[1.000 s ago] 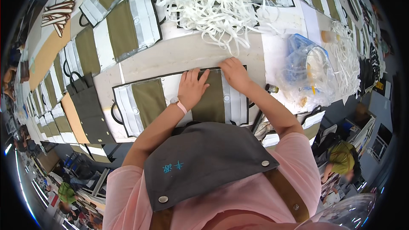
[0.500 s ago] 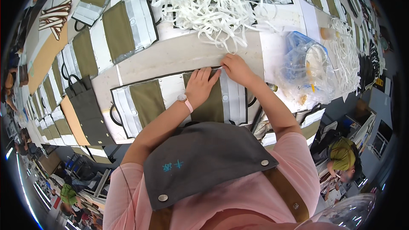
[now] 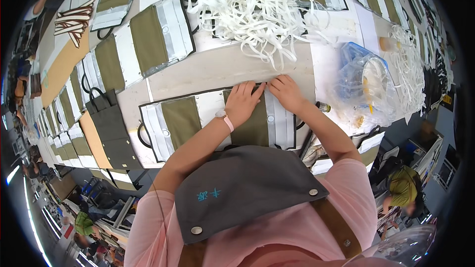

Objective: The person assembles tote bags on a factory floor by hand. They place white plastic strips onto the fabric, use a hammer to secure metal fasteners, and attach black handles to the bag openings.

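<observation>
- The left hand lies flat, fingers spread, pressing an olive and white fabric panel near its far black-trimmed edge.
- The right hand sits just beside it, fingertips curled onto that same edge; whether they pinch anything cannot be told.
- The panel lies on the worktable, close to its near edge.
- Beyond the fingers is a bare strip, then a heap of white strips.
- A clear plastic bag lies to the right.
- More panels crowd the left.
</observation>
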The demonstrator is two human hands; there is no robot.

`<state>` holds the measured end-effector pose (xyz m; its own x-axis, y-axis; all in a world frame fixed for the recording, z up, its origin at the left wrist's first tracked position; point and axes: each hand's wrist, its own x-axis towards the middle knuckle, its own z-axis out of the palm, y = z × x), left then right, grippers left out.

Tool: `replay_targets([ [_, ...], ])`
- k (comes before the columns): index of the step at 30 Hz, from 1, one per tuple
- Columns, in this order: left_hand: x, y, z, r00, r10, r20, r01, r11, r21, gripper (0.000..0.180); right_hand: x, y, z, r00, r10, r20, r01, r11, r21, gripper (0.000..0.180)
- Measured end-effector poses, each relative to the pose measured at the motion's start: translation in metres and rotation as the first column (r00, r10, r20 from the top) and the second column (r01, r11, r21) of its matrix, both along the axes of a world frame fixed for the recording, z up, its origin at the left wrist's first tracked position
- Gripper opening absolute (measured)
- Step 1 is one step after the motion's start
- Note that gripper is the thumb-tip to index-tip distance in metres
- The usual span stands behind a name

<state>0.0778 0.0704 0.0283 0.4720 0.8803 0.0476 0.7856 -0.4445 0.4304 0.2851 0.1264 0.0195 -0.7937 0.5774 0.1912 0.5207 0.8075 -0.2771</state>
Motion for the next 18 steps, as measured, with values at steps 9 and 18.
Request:
replay_targets([
  [9,0.005,-0.001,-0.003,1.000,0.002,-0.025,0.000,0.998,0.067,0.051,0.002,-0.003,-0.003,0.993,-0.106,-0.058,0.099,0.988,-0.115,0.017],
  [18,0.000,0.003,0.002,0.999,-0.040,-0.032,0.042,0.997,0.071,0.053,0.002,-0.007,0.006,0.997,-0.025,0.071,0.023,0.999,0.025,0.015],
])
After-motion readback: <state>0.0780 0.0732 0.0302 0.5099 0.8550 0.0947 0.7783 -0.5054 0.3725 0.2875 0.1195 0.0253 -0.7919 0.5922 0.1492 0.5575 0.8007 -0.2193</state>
